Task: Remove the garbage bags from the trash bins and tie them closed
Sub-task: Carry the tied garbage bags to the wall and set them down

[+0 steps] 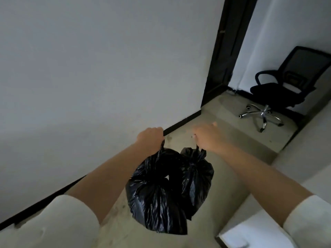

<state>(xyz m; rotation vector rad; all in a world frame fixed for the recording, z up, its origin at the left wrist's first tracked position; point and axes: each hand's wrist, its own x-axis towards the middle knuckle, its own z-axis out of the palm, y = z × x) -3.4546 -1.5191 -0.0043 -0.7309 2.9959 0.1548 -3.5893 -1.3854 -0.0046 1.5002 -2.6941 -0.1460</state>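
Note:
Two black garbage bags hang in the air in front of me, touching each other. My left hand (150,136) grips the gathered top of the left garbage bag (154,197), the larger and nearer one. My right hand (207,138) grips the knotted top of the right garbage bag (196,178). Both bags look closed at the neck and bulge with contents. No trash bin shows in the view.
A white wall (89,77) with a dark baseboard (180,122) runs along the left. A dark door frame (225,51) opens onto a black office chair (279,90) on a chrome base. Bare concrete floor (238,140) lies ahead. A white box-like object (250,233) sits lower right.

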